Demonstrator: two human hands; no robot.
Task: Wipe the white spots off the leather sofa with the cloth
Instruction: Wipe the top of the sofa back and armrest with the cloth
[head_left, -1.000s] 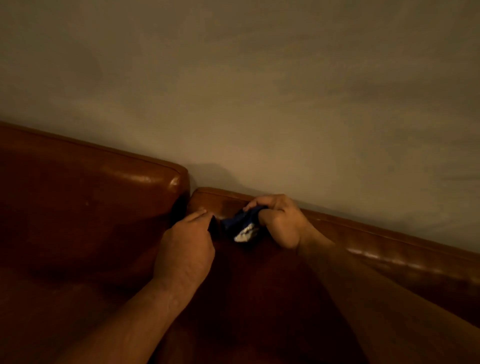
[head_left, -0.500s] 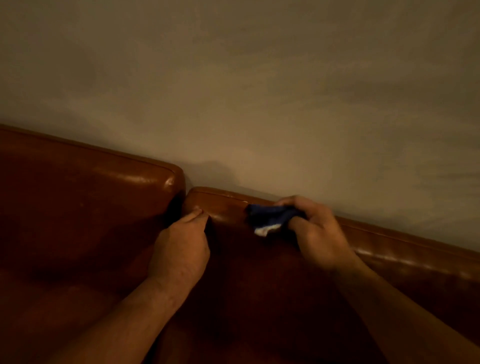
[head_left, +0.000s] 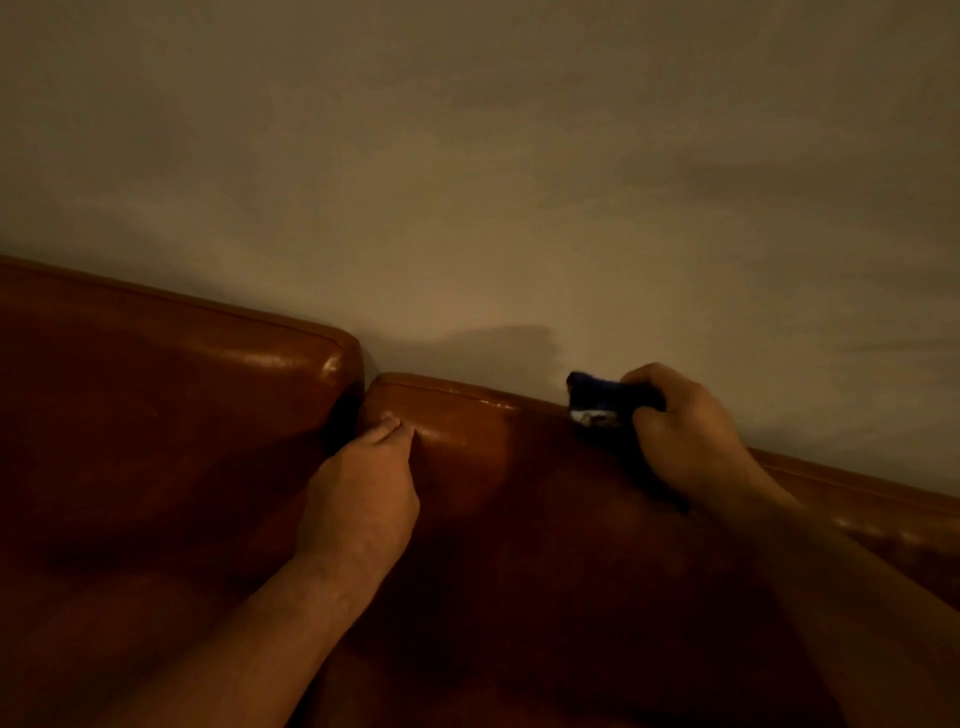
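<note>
A plain, bare beige wall (head_left: 519, 156) fills the upper half of the dimly lit view, its surface faintly mottled, with a soft dark shadow (head_left: 483, 343) cast low on it near the middle.

I can read no text, label, brand or number anywhere here, on anything in front of me.

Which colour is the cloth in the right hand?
Dark blue, with a white patch below; the cloth shows in the head view.

two hands (head_left: 363, 499), one cloth (head_left: 597, 397), two cushions (head_left: 171, 395)
</note>
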